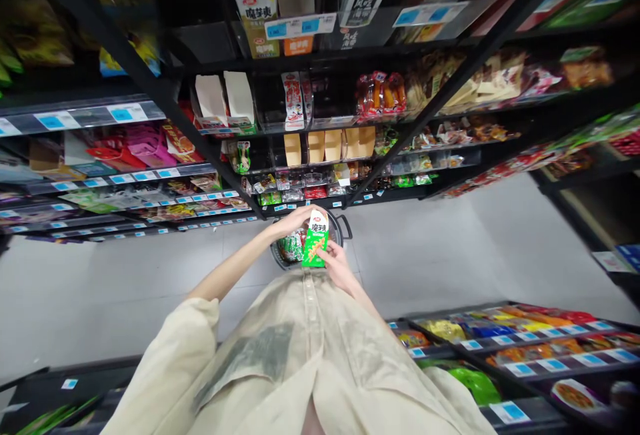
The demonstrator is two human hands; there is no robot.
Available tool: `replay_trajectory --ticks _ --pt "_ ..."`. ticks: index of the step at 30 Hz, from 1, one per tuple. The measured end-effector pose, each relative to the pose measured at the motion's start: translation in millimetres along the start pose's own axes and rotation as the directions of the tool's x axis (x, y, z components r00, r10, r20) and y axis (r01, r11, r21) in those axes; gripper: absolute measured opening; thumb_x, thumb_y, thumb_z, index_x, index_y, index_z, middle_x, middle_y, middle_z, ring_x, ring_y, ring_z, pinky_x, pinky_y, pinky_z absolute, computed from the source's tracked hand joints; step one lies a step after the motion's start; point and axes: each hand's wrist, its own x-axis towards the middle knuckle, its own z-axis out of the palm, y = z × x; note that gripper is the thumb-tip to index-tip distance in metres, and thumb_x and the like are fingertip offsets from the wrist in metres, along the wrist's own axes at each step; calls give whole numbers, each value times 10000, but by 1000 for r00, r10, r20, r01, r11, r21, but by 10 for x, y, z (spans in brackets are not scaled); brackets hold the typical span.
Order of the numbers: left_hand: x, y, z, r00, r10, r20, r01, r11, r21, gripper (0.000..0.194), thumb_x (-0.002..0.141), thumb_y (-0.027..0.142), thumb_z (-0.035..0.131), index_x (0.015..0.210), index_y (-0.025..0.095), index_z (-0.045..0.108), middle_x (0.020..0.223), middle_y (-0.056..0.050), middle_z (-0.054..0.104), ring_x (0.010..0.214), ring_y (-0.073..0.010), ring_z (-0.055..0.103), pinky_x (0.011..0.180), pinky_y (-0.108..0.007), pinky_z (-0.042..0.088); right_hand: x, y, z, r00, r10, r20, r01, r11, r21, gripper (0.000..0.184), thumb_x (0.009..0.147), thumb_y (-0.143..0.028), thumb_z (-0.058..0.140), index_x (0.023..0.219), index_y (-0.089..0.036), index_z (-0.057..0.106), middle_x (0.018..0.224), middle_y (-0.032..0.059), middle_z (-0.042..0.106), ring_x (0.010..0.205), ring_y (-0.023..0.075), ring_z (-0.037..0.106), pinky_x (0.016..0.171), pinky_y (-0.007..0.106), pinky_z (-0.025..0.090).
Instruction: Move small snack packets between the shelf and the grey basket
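A green and white snack packet (315,239) with Chinese lettering is held upright in front of my shirt. My right hand (337,264) grips its lower right side, with the thumb on the front. At its upper left, my left hand (295,221) curls round the top edge, and some of its fingers are hidden behind the packet. Beneath both hands is a dark round basket (346,224) with a handle. Several wrapped snacks (291,247) lie inside it, partly covered by the packet and my hands.
In front stand black shelves with more snack packets (254,5), tan boxes (333,146) and red-wrapped snacks (381,93). Price labels (300,25) line the shelf edges. Another shelf (520,368) with bagged goods is close behind on the right. Grey floor (415,248) runs between them.
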Motion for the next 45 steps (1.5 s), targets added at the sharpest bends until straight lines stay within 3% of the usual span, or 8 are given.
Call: replay_trajectory --ticks 3,9,15,26,32,35,39,45 --pt "2 -31 -32 997 -76 7 76 995 -66 607 957 663 508 1164 137 729 1081 -132 756 927 -231 692 772 -313 527 11 28 -49 993 -67 -99 58 993 -99 405 592 -457 974 794 -237 700 806 -4 765 714 178 680 677 292 569" --pt "-4 55 -72 989 149 -11 -129 886 446 388 888 335 692 1231 153 712 1197 -91 754 988 -202 679 848 -275 499 12 69 -87 990 -85 -115 63 980 -188 434 612 -530 941 765 -228 669 774 4 727 689 172 641 650 284 550" --pt "-26 271 -149 985 101 140 -171 682 711 195 892 283 718 1023 149 772 1003 -51 799 905 -189 705 809 -245 468 8 107 -157 978 -189 -92 136 902 -409 468 631 -608 901 686 -210 659 643 -11 624 626 159 566 590 276 497" --pt "-129 598 -288 928 -60 366 -254 616 745 209 876 109 732 1036 193 839 1032 -56 835 921 -169 777 806 -189 516 79 117 -206 984 -169 -63 130 907 -400 460 633 -601 897 790 -180 798 745 56 716 499 148 559 451 284 478" --pt "-345 1319 -1019 958 287 1 -174 579 796 281 871 83 664 1052 193 849 1006 -49 834 898 -180 800 849 -216 595 133 101 -246 990 -110 -87 75 942 -328 546 654 -631 868 933 -164 821 742 101 779 639 233 700 537 319 582" --pt "-481 1743 -1521 745 618 -251 -133 505 853 353 867 52 586 1065 191 842 1072 -37 826 1008 -195 789 958 -288 611 146 125 -285 989 -94 -112 56 951 -304 565 611 -650 876 896 -165 821 766 106 788 656 245 719 534 325 598" --pt "-527 2121 -2049 486 827 -283 16 315 949 404 851 20 536 1071 175 837 1134 -48 815 1084 -200 766 1058 -333 576 178 150 -319 991 -46 -127 10 962 -274 595 554 -674 878 867 -172 818 780 105 796 643 251 728 538 340 609" --pt "-200 2173 -2415 623 724 -295 259 165 952 518 811 -52 438 1118 124 815 1199 -86 795 1174 -206 725 1116 -347 534 228 141 -366 988 -58 -141 19 966 -258 579 557 -676 865 868 -191 810 804 110 805 648 266 732 565 370 608"
